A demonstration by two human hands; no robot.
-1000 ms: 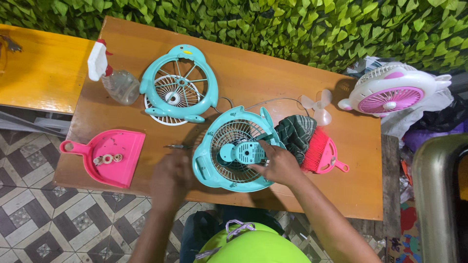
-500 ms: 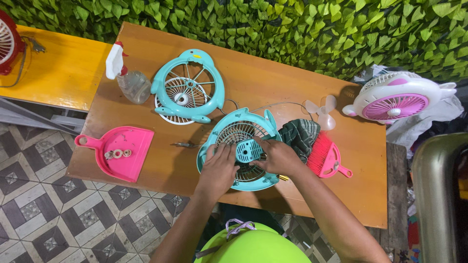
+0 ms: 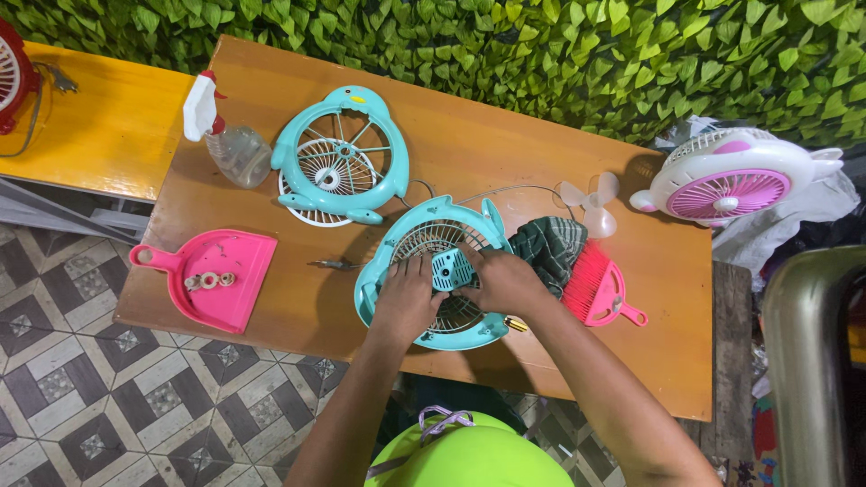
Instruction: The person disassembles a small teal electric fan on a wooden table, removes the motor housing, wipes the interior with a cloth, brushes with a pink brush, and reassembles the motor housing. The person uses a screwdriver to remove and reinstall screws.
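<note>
Both hands—left hand [image 3: 408, 298], right hand [image 3: 502, 280]—on teal fan housing [image 3: 388, 266] w/ motor block [image 3: 448, 269].

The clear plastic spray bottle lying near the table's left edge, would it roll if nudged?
The clear plastic spray bottle with the white trigger head lies on its side on the wooden table. It looks rounded, so it may roll, though the trigger probably stops it. It seems nearly empty, so likely light.

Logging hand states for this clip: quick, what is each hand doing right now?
Left hand: fingers spread, pressing on the teal fan housing.
Right hand: resting on the fan's motor block; grip cannot be told.
</note>
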